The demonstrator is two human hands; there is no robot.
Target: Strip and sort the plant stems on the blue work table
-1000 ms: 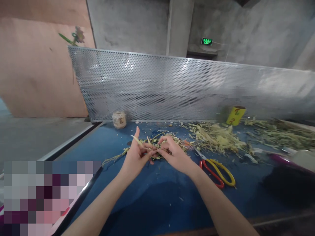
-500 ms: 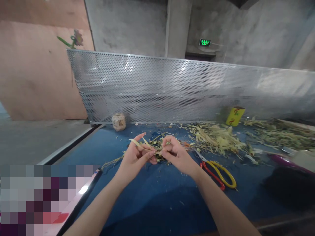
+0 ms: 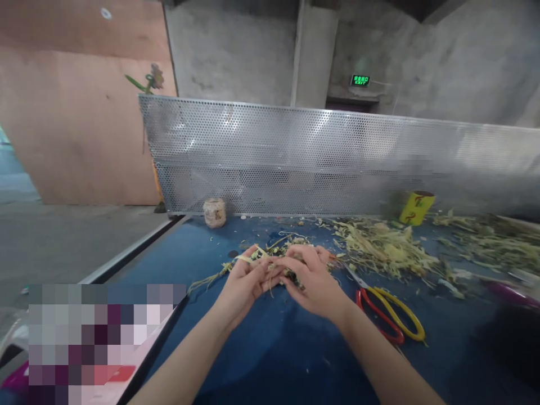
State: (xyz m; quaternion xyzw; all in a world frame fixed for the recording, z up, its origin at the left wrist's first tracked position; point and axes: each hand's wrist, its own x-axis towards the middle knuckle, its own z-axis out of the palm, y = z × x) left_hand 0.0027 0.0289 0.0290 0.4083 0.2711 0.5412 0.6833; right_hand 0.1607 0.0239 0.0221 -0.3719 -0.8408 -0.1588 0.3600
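Between the thumb and fingers of my left hand [image 3: 247, 278] is a thin, pale, dried plant strip [image 3: 245, 259], its ends sticking up past the knuckles. My right hand [image 3: 314, 278] reaches over to the left fingertips; its index finger stretches out against them, and the thumb stands apart below. What lies right at the fingertips is partly hidden. Under and behind both hands lies a small heap of dried green-yellow plant bits [image 3: 295, 243]. Thin stems [image 3: 208, 280] stick out to the left of it. Scissors [image 3: 386, 309] with one red and one yellow handle lie by my right forearm.
A larger heap of dried stalks [image 3: 388, 247] spreads to the right, with another heap [image 3: 489, 247] beyond. A yellow tube [image 3: 417, 208] and a whitish roll [image 3: 215, 212] stand before the perforated metal panel [image 3: 270, 152]. The blue tabletop [image 3: 253, 360] carries loose scraps.
The view has shifted, so everything sits further right and slightly lower. My right hand's pinch has loosened, and its fingers have stretched out over the left fingertips. The left still holds the strip.
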